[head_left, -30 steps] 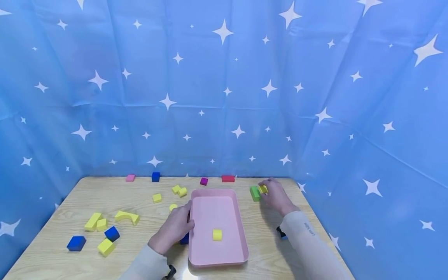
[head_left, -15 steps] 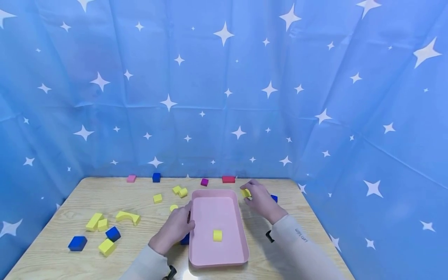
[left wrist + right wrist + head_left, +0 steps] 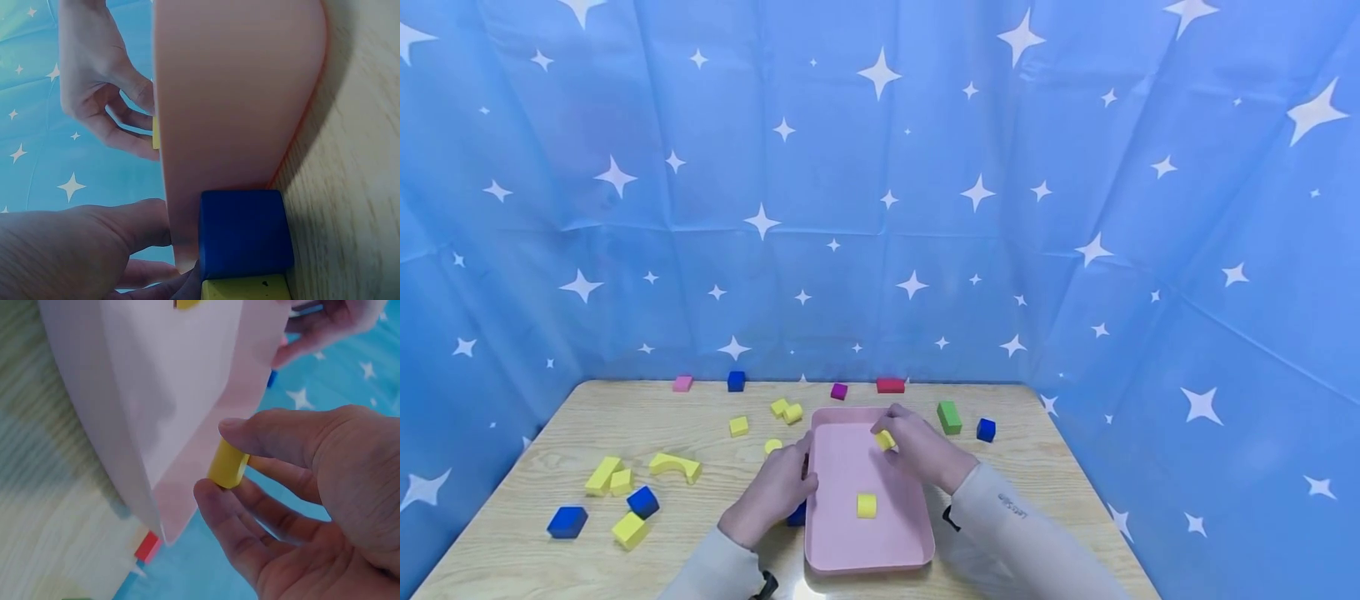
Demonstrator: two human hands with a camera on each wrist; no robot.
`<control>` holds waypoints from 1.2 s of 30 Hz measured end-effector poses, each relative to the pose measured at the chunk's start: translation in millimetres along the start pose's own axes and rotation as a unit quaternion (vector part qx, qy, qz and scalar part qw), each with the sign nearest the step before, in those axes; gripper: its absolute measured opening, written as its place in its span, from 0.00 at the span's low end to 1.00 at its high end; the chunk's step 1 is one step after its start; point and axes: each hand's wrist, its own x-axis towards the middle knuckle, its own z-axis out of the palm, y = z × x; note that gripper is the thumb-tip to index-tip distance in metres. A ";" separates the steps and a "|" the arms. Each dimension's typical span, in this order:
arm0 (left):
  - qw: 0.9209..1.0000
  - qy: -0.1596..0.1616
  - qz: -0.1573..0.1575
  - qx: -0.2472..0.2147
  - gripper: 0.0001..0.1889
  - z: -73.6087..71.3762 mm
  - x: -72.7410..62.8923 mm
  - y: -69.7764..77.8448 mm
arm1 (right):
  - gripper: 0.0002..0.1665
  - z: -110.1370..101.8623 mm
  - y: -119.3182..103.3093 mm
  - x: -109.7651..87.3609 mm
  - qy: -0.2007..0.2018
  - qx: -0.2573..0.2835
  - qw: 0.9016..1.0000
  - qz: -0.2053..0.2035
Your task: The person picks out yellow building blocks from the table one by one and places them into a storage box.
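A pink tray (image 3: 868,550) lies on the wooden table. Over its far right part, my right hand (image 3: 917,446) pinches a small yellow block (image 3: 884,439) between thumb and fingers. The right wrist view shows this yellow block (image 3: 229,464) from close by, with a rounded side. My left hand (image 3: 775,487) grips the tray's left rim, thumb over the edge. Inside the tray lies a yellow cylinder block (image 3: 867,505). Against the tray's outer left wall, under my left hand, sit a blue block (image 3: 247,234) and a yellow block (image 3: 247,287), partly hidden in the head view.
Left of the tray lie several yellow blocks, among them an arch (image 3: 675,467), and blue blocks (image 3: 567,522). Along the back edge are pink (image 3: 682,383), purple (image 3: 838,391) and red (image 3: 891,386) blocks. A green block (image 3: 949,417) and a blue cube (image 3: 986,430) lie right.
My right hand has carried the yellow block from beside the green block leftward to over the tray, uncovering the green block and blue cube. My left hand stays on the rim.
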 end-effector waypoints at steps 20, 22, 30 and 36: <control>1.000 0.010 0.007 0.010 0.39 0.4 -1.6 1.8 | 0.26 13.4 -7.1 -4.7 -0.046 -0.003 0.998 -0.042; 1.000 0.008 0.004 0.009 0.39 0.8 -1.9 2.2 | 0.27 13.5 -7.1 -5.6 -0.048 0.000 0.998 -0.037; 1.000 0.008 0.001 0.010 0.39 0.5 -2.6 2.8 | 0.25 9.2 -4.6 -13.2 -0.025 0.031 0.999 -0.028; 1.000 0.010 0.002 0.011 0.39 0.9 -1.3 1.9 | 0.22 7.4 3.8 -19.6 0.010 0.081 0.997 -0.004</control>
